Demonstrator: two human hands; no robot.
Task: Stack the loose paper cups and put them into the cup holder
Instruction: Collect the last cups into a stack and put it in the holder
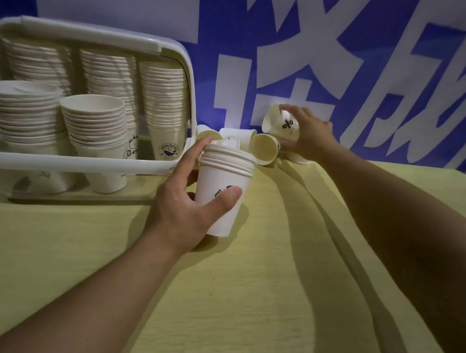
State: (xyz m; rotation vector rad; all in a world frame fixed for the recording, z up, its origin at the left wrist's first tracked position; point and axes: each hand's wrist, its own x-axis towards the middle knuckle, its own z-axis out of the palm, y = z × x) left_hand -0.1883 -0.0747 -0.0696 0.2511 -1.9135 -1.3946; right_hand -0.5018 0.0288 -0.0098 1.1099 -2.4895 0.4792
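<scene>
My left hand [185, 200] grips a short stack of white paper cups [221, 186], held upright just above the yellow table. My right hand [305, 134] reaches to the back of the table and holds a single white paper cup [282, 123] with a black mark, tilted on its side. Several loose cups [263, 149] lie tipped over between the two hands, near the wall. The white cup holder [68, 160] stands at the left with tall stacks of cups [162, 106] inside it.
A blue banner with large white characters [347, 60] hangs right behind the table. The yellow tablecloth [244, 302] stretches toward me. A clear tray base [85, 195] juts forward from under the holder.
</scene>
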